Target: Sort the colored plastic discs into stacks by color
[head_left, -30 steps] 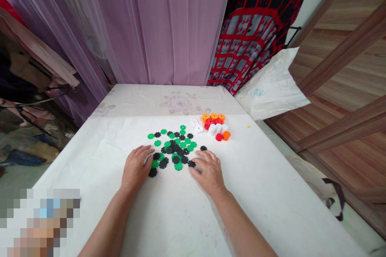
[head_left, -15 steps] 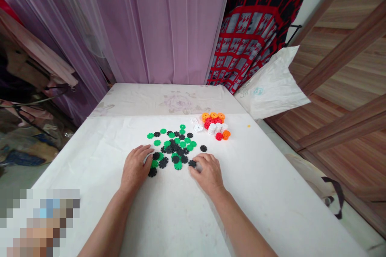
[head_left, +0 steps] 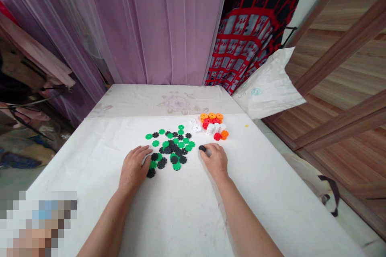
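Black and green notched discs lie in a loose, overlapping spread on the white tabletop, with green discs (head_left: 181, 144) and black discs (head_left: 162, 163) mixed. My left hand (head_left: 135, 168) rests at the left edge of the spread, fingers apart, beside a few black and green discs. To the right of the spread, my right hand (head_left: 214, 160) has thumb and fingers closed on a black disc (head_left: 202, 148) at the table surface. Beyond it are grouped orange discs (head_left: 212, 116), red discs (head_left: 207, 123) and white discs (head_left: 210, 129).
The table (head_left: 259, 192) has a floral cloth (head_left: 135, 98) at its far end. Behind hangs a purple curtain (head_left: 159, 28). A white bag (head_left: 271, 88) stands at the right edge, near wooden doors (head_left: 340, 68). A tiny yellow piece (head_left: 246, 126) lies at the right.
My right hand has moved up and to the right with a black disc, reaching where a lone black disc lay. My left hand has hardly moved.
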Demonstrator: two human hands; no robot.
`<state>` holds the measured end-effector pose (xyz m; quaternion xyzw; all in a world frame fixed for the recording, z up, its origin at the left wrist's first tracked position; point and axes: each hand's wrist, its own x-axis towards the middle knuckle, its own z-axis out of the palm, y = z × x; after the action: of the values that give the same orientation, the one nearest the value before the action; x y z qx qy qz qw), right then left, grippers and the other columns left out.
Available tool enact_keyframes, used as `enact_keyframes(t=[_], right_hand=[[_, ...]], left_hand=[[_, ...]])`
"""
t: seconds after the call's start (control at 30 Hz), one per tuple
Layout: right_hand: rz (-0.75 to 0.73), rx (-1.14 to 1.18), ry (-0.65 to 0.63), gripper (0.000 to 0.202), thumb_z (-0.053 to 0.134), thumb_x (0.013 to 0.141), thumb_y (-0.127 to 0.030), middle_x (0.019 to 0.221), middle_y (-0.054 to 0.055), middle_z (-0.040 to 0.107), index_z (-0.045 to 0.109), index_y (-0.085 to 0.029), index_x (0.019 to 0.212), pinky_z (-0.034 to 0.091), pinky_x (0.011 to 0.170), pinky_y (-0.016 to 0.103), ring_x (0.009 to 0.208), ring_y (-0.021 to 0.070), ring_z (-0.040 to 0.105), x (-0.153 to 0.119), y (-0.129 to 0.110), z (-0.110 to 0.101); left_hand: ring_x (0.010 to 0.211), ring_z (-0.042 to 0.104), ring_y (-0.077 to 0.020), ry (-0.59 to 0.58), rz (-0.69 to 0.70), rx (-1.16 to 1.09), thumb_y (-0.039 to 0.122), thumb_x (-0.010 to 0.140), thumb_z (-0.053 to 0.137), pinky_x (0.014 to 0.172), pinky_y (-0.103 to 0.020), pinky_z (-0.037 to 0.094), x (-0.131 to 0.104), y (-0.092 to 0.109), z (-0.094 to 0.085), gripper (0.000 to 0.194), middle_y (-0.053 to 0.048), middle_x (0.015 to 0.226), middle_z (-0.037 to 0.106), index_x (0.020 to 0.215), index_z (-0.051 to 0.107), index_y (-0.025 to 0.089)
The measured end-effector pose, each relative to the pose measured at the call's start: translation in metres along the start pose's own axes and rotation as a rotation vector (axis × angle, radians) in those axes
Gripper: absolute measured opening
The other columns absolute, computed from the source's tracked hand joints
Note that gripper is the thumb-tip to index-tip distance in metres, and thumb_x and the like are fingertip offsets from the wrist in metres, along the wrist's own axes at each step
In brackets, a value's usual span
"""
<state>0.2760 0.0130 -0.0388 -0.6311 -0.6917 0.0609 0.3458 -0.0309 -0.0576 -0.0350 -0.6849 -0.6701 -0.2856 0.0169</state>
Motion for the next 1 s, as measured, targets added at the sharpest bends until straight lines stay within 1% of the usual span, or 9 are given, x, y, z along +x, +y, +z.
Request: enact_keyframes(t=[0.23,0.53,0.87,1.0], right_hand=[[-0.012,-0.047,-0.029,0.015,0.068,0.079,-0.028,0.098,0.005,0.071,0.076,-0.024,0.091,0.043,0.082,0.033,0.089,0.021,0.06,0.0015,-0.0013,-0.0012],[-0.006,-0.054,-0.03,0.015,0.067,0.08,-0.026,0.098,0.005,0.07,0.075,-0.023,0.092,0.04,0.083,0.032,0.089,0.0207,0.058,0.0,-0.003,-0.0004],[-0.013,-0.086,-0.037,0.018,0.069,0.079,-0.027,0.1,0.005,0.07,0.074,-0.023,0.096,0.039,0.084,0.033,0.093,0.0217,0.058,-0.0005,-0.0074,-0.0032],[0.009,-0.104,-0.064,0.017,0.07,0.08,-0.027,0.101,0.005,0.07,0.074,-0.023,0.096,0.038,0.083,0.033,0.094,0.0223,0.057,0.0003,-0.0099,-0.0049]], left_hand=[[0.117,0.065,-0.0296,0.003,0.005,0.007,0.037,0.093,0.044,0.104,-0.05,0.05,0.0005,0.0008,-0.001,0.038,-0.009,0.121,0.074,0.107,0.075,0.021],[0.119,0.064,-0.0294,-0.017,-0.002,-0.002,0.039,0.094,0.043,0.106,-0.05,0.05,0.0008,0.001,-0.0026,0.038,-0.009,0.122,0.074,0.106,0.075,0.022],[0.118,0.064,-0.0297,0.001,-0.011,-0.001,0.039,0.093,0.043,0.105,-0.051,0.049,0.0007,0.0014,-0.0018,0.037,-0.008,0.12,0.075,0.105,0.075,0.024],[0.118,0.064,-0.0298,-0.005,-0.005,0.003,0.038,0.093,0.044,0.106,-0.05,0.049,0.0004,0.0012,-0.0021,0.037,-0.008,0.121,0.074,0.106,0.075,0.023]])
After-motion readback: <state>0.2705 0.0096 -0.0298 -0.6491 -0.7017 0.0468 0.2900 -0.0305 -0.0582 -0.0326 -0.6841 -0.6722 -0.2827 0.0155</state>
